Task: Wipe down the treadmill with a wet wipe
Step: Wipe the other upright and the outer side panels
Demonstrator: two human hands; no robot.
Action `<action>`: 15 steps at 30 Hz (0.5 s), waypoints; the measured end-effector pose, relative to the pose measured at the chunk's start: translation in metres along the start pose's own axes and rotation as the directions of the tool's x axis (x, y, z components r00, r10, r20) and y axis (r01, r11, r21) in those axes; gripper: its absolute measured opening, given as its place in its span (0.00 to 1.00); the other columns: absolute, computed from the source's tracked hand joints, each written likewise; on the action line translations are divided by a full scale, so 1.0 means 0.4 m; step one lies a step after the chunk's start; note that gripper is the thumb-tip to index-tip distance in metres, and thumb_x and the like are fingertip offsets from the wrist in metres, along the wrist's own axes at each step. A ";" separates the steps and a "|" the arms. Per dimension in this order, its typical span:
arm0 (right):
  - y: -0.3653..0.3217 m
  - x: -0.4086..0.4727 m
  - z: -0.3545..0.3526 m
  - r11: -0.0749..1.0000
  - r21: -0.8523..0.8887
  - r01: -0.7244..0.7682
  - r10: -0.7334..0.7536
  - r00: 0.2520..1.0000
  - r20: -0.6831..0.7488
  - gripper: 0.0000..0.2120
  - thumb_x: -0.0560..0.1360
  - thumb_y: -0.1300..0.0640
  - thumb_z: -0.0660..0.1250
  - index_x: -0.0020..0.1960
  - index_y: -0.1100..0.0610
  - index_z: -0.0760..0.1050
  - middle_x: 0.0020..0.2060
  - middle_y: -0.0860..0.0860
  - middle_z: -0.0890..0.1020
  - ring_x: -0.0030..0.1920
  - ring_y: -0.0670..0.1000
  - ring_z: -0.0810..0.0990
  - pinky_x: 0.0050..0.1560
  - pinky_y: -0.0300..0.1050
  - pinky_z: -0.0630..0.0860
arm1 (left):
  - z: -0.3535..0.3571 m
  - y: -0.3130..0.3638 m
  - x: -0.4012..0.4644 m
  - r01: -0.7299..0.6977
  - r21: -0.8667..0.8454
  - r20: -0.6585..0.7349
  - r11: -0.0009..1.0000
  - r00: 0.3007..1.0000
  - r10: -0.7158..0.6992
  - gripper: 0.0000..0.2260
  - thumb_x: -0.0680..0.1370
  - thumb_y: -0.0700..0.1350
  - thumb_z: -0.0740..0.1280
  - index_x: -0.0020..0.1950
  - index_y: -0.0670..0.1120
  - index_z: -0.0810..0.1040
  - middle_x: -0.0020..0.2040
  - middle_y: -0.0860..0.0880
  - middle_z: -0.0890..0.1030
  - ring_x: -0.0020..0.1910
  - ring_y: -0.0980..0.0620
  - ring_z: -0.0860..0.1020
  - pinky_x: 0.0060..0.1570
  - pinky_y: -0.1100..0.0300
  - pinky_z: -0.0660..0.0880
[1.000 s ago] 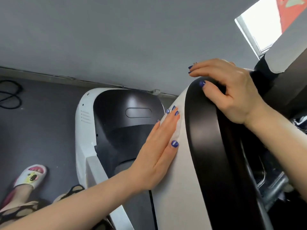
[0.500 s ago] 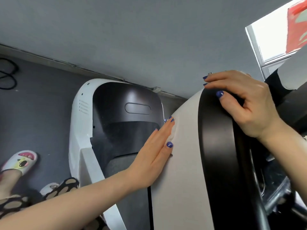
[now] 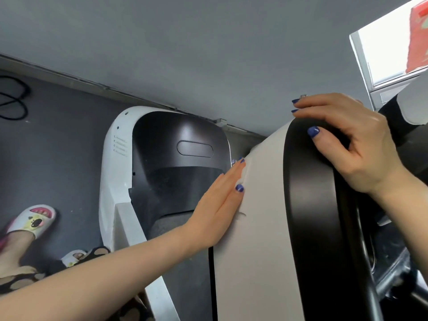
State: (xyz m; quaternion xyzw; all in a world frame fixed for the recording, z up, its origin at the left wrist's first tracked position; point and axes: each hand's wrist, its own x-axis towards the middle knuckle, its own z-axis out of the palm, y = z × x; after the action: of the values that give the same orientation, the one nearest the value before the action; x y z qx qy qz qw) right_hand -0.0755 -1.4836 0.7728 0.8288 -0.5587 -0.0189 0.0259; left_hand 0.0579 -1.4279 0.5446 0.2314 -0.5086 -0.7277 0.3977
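Observation:
The treadmill's folded console has a white side panel [image 3: 254,251] and a glossy black band [image 3: 310,205]. My left hand [image 3: 217,205] lies flat against the white panel, pressing a white wet wipe [image 3: 245,176] that shows only as small creased bits beside my fingers. My right hand [image 3: 352,147] is curled over the top of the black band, gripping its edge. Beyond my left hand is the treadmill's black and white motor cover [image 3: 162,140], with the belt [image 3: 166,225] below it.
My feet in white slippers [image 3: 34,218] stand on the dark floor at lower left. A black cable [image 3: 14,100] loops on the floor at far left. A grey wall runs behind, with a bright window [image 3: 389,42] at upper right. Dark metal frame parts [image 3: 393,274] sit at lower right.
The view has shifted a little. My left hand has slid slightly down the white panel with the wipe under it. My right hand keeps its grip on the black edge.

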 end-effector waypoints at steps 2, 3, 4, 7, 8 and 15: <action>0.002 -0.003 0.000 1.000 -0.018 -0.016 0.016 0.999 -0.031 0.16 0.80 0.57 0.60 0.59 0.63 0.81 0.61 0.56 0.81 0.64 0.54 0.78 0.65 0.58 0.71 | 0.010 0.018 0.003 -0.047 -0.010 0.002 0.999 0.999 0.047 0.25 0.85 0.49 0.53 0.82 0.51 0.54 0.81 0.61 0.57 0.79 0.64 0.53 0.80 0.52 0.51; 0.002 -0.011 0.000 0.999 -0.034 -0.032 0.029 0.998 -0.064 0.16 0.81 0.57 0.60 0.59 0.64 0.81 0.61 0.55 0.81 0.64 0.54 0.78 0.65 0.59 0.72 | 0.019 0.024 -0.006 -0.083 -0.005 0.011 0.997 0.996 0.083 0.25 0.85 0.48 0.53 0.82 0.50 0.53 0.82 0.61 0.55 0.80 0.62 0.53 0.80 0.53 0.51; 0.002 -0.018 0.000 0.998 -0.048 -0.050 0.045 0.994 -0.097 0.16 0.82 0.56 0.59 0.59 0.64 0.81 0.61 0.55 0.81 0.64 0.53 0.78 0.65 0.58 0.72 | 0.026 0.031 -0.013 -0.127 0.011 0.011 0.992 0.992 0.127 0.25 0.85 0.46 0.54 0.82 0.49 0.52 0.82 0.60 0.54 0.81 0.60 0.52 0.80 0.54 0.51; 0.004 -0.035 0.001 0.992 -0.066 -0.112 0.102 0.986 -0.132 0.17 0.83 0.55 0.58 0.61 0.63 0.80 0.61 0.51 0.79 0.64 0.49 0.76 0.67 0.54 0.71 | 0.022 0.058 0.019 -0.189 0.042 0.008 0.981 0.982 0.189 0.25 0.85 0.46 0.54 0.81 0.52 0.52 0.82 0.61 0.54 0.81 0.60 0.52 0.80 0.55 0.50; 0.006 -0.035 0.001 0.990 -0.059 -0.130 0.121 0.984 -0.132 0.18 0.83 0.54 0.57 0.62 0.63 0.80 0.61 0.51 0.79 0.65 0.48 0.76 0.67 0.52 0.71 | 0.018 0.079 0.040 -0.169 0.033 0.017 0.985 0.986 0.169 0.24 0.85 0.48 0.53 0.80 0.56 0.52 0.80 0.63 0.55 0.80 0.63 0.53 0.80 0.55 0.50; 0.055 -0.053 -0.009 0.967 -0.110 -0.232 0.213 0.964 -0.156 0.19 0.83 0.53 0.56 0.63 0.62 0.79 0.63 0.52 0.79 0.66 0.49 0.75 0.68 0.45 0.65 | 0.015 0.105 0.124 -0.157 0.084 0.100 0.984 0.984 0.149 0.30 0.81 0.68 0.53 0.79 0.54 0.58 0.78 0.61 0.59 0.78 0.57 0.59 0.80 0.55 0.53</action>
State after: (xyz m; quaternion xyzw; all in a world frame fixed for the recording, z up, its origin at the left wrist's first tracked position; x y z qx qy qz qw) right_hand -0.1035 -1.4721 0.7779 0.7566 -0.6427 0.0079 0.1206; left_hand 0.0393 -1.4717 0.5890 0.1753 -0.5758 -0.6809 0.4172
